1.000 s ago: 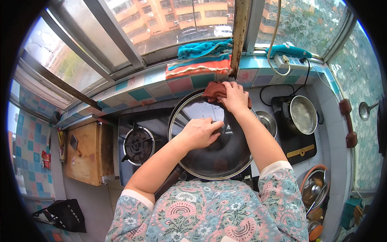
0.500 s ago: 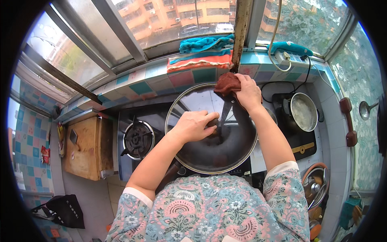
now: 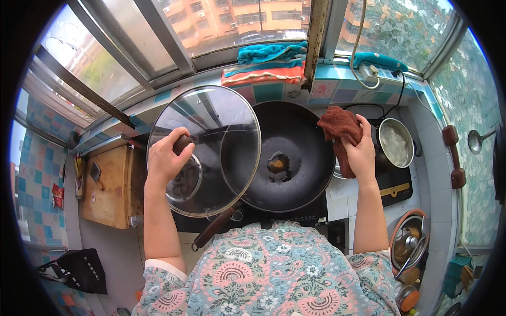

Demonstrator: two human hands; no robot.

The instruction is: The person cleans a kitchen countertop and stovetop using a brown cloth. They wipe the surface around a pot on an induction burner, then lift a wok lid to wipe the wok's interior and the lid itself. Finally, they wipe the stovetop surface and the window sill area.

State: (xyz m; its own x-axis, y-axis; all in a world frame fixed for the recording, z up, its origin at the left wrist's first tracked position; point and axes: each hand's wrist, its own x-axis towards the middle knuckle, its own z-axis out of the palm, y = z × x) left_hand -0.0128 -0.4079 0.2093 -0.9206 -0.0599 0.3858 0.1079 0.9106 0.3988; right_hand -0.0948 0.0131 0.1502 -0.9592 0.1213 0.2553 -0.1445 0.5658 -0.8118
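Observation:
A large glass lid (image 3: 224, 118) hangs over the left burner and covers the left part of the wok. My left hand (image 3: 167, 158) is closed round its dark knob (image 3: 182, 144). Through the glass, the burner and the wok's left side show. The black wok (image 3: 305, 168) sits uncovered elsewhere, a small pool of brownish liquid (image 3: 278, 163) at its bottom. Its brown handle (image 3: 215, 227) points toward me at the lower left. Just right of the wok's rim, my right hand (image 3: 361, 155) grips a crumpled reddish-brown cloth (image 3: 340, 126).
On the right, a pot (image 3: 396, 142) with whitish contents stands on a black cooktop (image 3: 396, 190). A wooden cutting board (image 3: 108, 184) lies at the left. Folded towels (image 3: 263, 75) rest on the tiled window ledge. More lids (image 3: 411, 242) are stacked at the lower right.
My left hand has lifted the lid off the wok and carried it left, uncovering the inside. My right hand has moved right and nearer with the cloth, off the wok's far rim.

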